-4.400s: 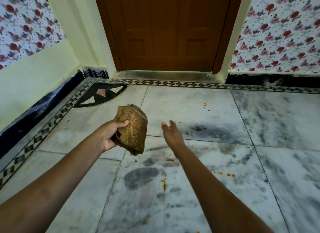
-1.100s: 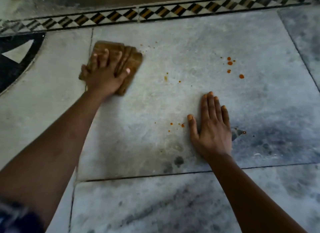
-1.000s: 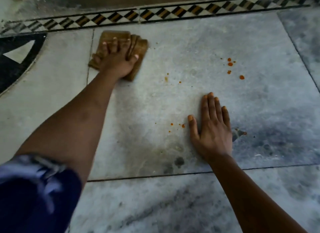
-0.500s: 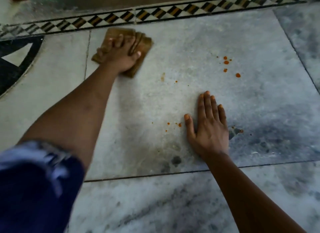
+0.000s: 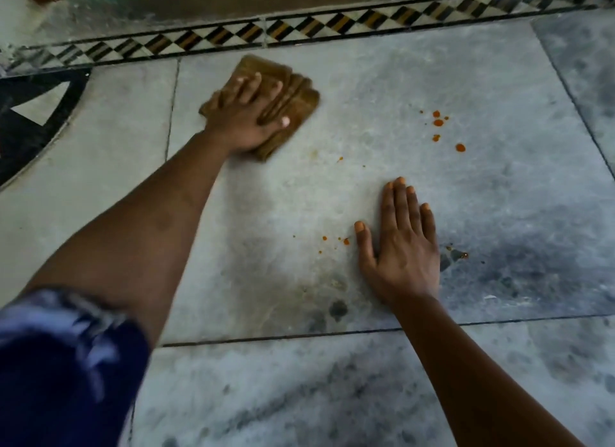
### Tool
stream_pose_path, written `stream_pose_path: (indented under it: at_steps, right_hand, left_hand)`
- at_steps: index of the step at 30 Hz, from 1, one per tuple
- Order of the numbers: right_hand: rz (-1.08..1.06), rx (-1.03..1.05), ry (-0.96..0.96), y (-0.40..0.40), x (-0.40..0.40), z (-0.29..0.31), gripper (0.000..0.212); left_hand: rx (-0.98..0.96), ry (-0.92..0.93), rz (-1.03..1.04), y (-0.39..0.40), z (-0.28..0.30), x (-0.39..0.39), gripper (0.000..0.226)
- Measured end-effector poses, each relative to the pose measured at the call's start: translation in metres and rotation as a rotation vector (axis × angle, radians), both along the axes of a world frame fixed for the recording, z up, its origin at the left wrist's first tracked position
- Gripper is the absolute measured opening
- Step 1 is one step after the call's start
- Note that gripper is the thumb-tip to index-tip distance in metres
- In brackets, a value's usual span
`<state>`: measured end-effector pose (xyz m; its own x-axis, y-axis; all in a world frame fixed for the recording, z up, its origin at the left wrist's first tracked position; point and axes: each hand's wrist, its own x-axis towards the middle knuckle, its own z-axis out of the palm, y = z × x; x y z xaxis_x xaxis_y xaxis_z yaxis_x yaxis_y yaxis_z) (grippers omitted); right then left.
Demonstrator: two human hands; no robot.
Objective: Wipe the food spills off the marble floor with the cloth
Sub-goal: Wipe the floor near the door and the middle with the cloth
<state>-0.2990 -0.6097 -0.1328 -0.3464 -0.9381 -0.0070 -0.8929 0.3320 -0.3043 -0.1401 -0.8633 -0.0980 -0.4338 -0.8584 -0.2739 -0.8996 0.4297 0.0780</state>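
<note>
My left hand (image 5: 248,117) presses flat on a folded brown cloth (image 5: 299,103) at the far left part of a grey marble floor tile (image 5: 499,197). My right hand (image 5: 404,247) rests palm down on the same tile, fingers spread, holding nothing. A cluster of orange food drops (image 5: 438,123) lies to the right of the cloth, with one bigger drop (image 5: 460,147) below it. Small orange specks (image 5: 346,241) sit just left of my right thumb. A faint smear (image 5: 312,153) and a speck (image 5: 340,159) lie just below the cloth.
A checkered black, white and brown border strip (image 5: 299,30) runs along the far edge, with a marble door sill (image 5: 199,10) behind it. A black inlay (image 5: 30,120) fills the left corner. Dark veins (image 5: 532,257) mark the tile at right.
My left hand has slid the cloth to the right and a little nearer me over the last second. The drop near the cloth is now a faint smear. My right hand stays planted.
</note>
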Motion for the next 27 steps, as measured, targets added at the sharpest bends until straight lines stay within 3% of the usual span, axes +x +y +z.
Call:
stream_pose_path:
  at_steps: [5, 9, 13, 16, 20, 23, 27]
  right_hand:
    - [-0.009, 0.007, 0.008, 0.000, 0.001, 0.002, 0.076]
    - [0.000, 0.013, -0.003, 0.000, 0.001, 0.002, 0.077]
    - [-0.003, 0.015, -0.001, 0.001, 0.000, 0.002, 0.079]
    - [0.003, 0.018, 0.000, 0.001, 0.000, 0.002, 0.079]
    - [-0.001, 0.013, 0.006, 0.000, 0.000, 0.001, 0.080]
    - [0.000, 0.008, 0.003, 0.000, 0.000, 0.000, 0.081]
    - [-0.005, 0.000, 0.013, 0.000, -0.001, -0.001, 0.081]
  left_hand:
    - [0.018, 0.058, -0.081, 0.048, -0.005, -0.067, 0.059]
    - [-0.051, 0.055, -0.249, 0.109, -0.008, -0.032, 0.058]
    - [-0.003, -0.006, -0.059, 0.068, -0.002, -0.004, 0.059]
    - [0.068, 0.005, 0.092, 0.044, 0.001, -0.043, 0.060]
    - [0.044, 0.042, -0.043, 0.088, 0.000, -0.084, 0.058]
    - [0.001, 0.048, -0.187, 0.119, -0.006, -0.055, 0.057]
    - [0.010, -0.016, -0.079, 0.091, -0.002, -0.028, 0.060]
